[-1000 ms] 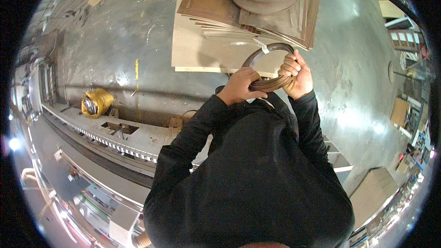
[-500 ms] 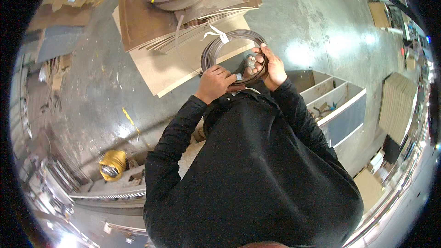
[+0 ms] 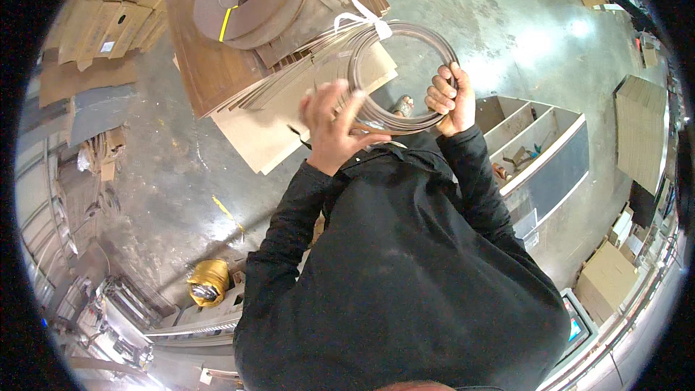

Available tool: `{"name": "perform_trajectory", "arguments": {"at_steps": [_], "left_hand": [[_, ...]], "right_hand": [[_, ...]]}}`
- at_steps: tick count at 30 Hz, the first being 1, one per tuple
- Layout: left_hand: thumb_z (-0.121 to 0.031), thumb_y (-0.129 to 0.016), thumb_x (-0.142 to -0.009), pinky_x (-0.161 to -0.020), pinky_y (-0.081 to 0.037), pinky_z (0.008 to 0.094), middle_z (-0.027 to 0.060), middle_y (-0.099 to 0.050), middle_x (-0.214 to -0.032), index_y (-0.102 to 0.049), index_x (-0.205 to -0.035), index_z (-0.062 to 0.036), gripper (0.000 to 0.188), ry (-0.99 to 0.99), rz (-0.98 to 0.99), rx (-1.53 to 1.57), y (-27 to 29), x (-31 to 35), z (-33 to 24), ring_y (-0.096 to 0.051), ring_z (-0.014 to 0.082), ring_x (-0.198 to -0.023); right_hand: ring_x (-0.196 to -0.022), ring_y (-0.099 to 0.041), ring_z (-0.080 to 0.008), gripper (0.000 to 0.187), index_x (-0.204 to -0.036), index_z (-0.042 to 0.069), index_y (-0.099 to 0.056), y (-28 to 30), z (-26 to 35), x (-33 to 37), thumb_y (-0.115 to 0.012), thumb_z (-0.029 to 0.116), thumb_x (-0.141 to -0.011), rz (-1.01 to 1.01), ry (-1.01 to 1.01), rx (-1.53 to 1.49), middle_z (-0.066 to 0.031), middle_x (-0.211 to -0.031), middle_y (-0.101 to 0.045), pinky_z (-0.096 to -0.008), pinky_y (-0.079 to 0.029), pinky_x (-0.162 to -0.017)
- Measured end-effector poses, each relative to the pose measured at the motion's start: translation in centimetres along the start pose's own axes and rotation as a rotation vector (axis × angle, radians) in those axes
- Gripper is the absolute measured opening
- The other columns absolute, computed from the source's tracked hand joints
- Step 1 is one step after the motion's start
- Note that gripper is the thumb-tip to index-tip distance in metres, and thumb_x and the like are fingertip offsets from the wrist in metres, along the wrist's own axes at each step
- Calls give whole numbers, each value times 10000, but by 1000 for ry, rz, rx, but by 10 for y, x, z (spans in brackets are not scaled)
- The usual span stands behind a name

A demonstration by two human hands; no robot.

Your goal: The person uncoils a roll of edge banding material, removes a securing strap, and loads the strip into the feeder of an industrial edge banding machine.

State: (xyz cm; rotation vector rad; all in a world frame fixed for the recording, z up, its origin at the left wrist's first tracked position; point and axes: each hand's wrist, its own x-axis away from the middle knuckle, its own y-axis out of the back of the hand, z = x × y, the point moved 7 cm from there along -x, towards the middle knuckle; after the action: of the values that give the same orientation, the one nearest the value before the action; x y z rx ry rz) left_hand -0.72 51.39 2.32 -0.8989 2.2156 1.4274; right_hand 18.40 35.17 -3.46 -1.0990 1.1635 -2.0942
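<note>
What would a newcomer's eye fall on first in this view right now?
Probably the brown coil in front of the body, a white tie at its upper left; the right hand grips its right side, while the left hand, blurred, is spread by its left. Next, the big brown roll with yellow bands, on the stacked panels at upper left. Then the bright yellow bundle at lower left.
</note>
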Motion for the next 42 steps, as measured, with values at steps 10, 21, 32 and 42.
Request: {"name": "perform_trajectory", "arguments": {"at_steps": [10,21,32,42], "left_hand": [[-910,-325,-932,-1215,-384,530,203,-636,-1433,-458,-1526,67,1150,1441,45,1898,-102,13,-3,-540,417,-1401],[-846,-306,-983,-957,-581,484,147,-722,-1135,-610,-1371,-35,949,1322,90,1812,-140,-76,-82,-712,324,-955],[-671,-390,-1092,-617,-419,291,-38,-414,-683,-574,-1343,-8,732,1021,400,1475,-174,-102,-138,-406,91,-542],[-443,-541,-1130,-555,-367,230,-18,-491,-725,-560,-1094,-45,400,781,266,979,-192,-92,-149,-451,61,-627]], "right_hand": [[-416,-351,-51,287,-962,129,-574,20,71,-8,-522,364,-1119,169,-31,-148,87,-575,-389,-237,-354,-394],[-410,-349,-62,314,-900,141,-535,61,133,-4,-544,392,-1088,294,-90,-145,85,-562,-374,-248,-357,-390],[-508,-477,-132,375,-987,86,-613,119,164,-6,-601,457,-1038,193,26,132,24,-654,-498,-325,-480,-531],[-955,-579,-115,255,-1129,3,-643,97,208,50,-638,255,-1095,-358,608,1104,-43,-964,-628,-286,-484,-901]]}}
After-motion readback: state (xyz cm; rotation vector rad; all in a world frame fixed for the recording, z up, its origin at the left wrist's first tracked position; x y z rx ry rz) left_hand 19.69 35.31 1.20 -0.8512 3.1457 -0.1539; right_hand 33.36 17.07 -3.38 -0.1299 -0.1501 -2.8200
